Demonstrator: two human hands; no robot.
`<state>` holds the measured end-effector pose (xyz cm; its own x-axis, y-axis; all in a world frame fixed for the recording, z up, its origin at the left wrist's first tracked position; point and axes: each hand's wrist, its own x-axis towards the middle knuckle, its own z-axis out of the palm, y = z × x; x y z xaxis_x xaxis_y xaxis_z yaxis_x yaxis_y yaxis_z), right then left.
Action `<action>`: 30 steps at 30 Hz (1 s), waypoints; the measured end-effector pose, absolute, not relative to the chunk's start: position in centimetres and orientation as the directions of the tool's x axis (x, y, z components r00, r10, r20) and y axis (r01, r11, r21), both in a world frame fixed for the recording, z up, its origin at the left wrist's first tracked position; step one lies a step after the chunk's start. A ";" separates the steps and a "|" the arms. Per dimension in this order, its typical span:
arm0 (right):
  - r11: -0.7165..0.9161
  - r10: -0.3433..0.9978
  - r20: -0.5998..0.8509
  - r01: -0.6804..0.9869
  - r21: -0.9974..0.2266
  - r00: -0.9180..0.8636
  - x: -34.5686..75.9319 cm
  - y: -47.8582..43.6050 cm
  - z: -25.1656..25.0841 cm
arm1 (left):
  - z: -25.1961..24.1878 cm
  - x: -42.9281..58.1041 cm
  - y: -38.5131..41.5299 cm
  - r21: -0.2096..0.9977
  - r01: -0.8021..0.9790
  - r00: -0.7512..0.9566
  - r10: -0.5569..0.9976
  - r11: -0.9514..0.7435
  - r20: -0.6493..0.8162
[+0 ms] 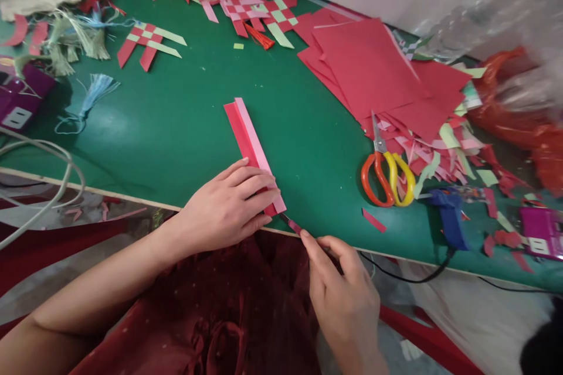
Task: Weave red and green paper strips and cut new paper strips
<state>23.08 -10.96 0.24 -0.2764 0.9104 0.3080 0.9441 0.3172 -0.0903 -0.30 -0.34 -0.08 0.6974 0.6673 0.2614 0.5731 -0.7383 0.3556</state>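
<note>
A folded paper strip [255,143], red on one side and pink on the other, slants across the green table near its front edge. My left hand [235,202] lies flat over the strip's lower part, fingers stretched out. My right hand [341,287] pinches a slim tool with a dark pink handle [294,226]; the thin tip of this tool is beside the lower end of the strip. To the right lie scissors [385,173] with one orange and one yellow handle, blades partly over paper scraps.
Red sheets [369,70] are stacked at the back right, with scraps [444,155] beside them. A blue glue gun [451,220] lies at the right. Woven paper pieces [147,41], a blue tassel [94,94] and a white cable [65,170] are on the left.
</note>
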 end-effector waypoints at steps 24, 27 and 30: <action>0.312 0.914 0.322 0.934 -0.172 -0.246 23.2 -10.2 0.1 | -0.5 0.0 -0.1 0.346 0.566 0.680 0.661 -0.748 0.318; 0.297 0.920 0.316 0.938 -0.179 -0.231 23.5 -10.4 -0.1 | -0.4 0.0 -0.1 0.339 0.569 0.684 0.660 -0.749 0.311; 0.298 0.920 0.318 0.938 -0.180 -0.231 23.7 -10.3 -0.1 | -0.3 0.0 -0.1 0.342 0.573 0.688 0.664 -0.745 0.293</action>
<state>23.68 -10.30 -0.10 -0.2309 0.9195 0.3181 0.9376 0.2976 -0.1796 -0.01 -0.13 -0.33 0.6885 0.6637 0.2926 0.5729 -0.7450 0.3418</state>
